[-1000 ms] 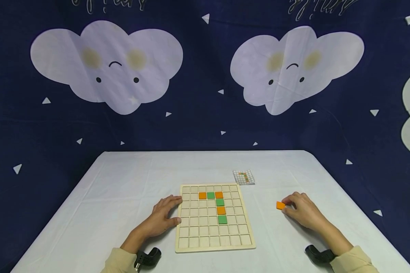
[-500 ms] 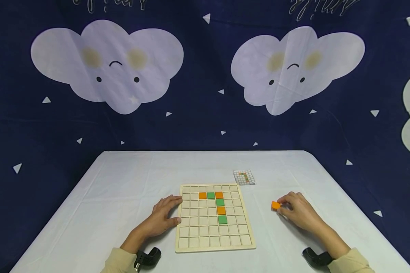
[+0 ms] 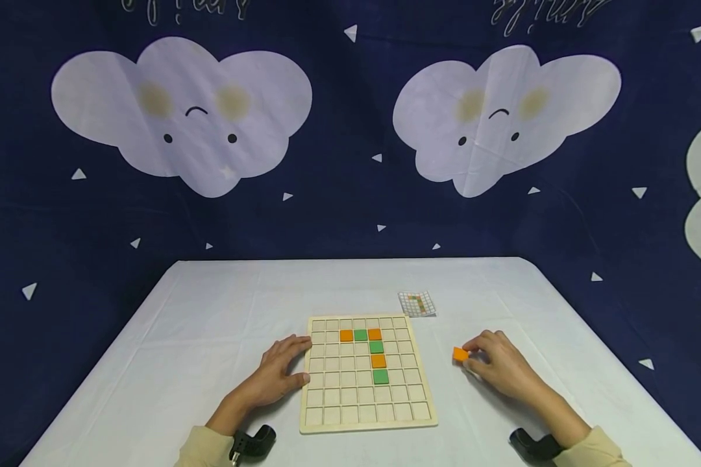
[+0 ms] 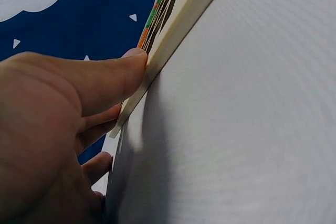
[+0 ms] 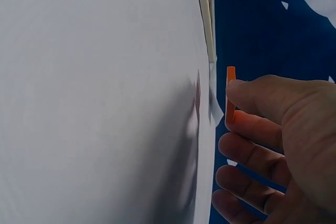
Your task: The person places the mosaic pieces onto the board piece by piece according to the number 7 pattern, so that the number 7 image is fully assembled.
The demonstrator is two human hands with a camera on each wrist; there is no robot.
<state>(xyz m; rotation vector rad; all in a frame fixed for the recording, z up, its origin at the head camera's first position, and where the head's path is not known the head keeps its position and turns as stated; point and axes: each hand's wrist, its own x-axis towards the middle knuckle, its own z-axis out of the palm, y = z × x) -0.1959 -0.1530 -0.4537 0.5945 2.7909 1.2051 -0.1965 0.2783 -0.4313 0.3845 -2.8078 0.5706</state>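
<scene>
My right hand (image 3: 502,363) pinches an orange square tile (image 3: 459,354) between thumb and index finger, to the right of the board. In the right wrist view the orange tile (image 5: 230,98) is seen edge-on, held off the white cloth. A wooden grid board (image 3: 339,395) lies flat in the middle of the table. On it, orange and green tiles alternate in a row near the far side and then run down a column, with a green tile (image 3: 380,376) at the near end. My left hand (image 3: 274,373) rests against the board's left edge, thumb and fingertips touching it.
Behind the board's far right corner lies a small printed card (image 3: 417,303) with a grid pattern in orange and green. White cloth covers the table (image 3: 210,311). A dark blue curtain (image 3: 350,220) with clouds hangs behind it.
My right hand has moved left toward the board, carrying the orange tile. The left hand and the board have stayed in place.
</scene>
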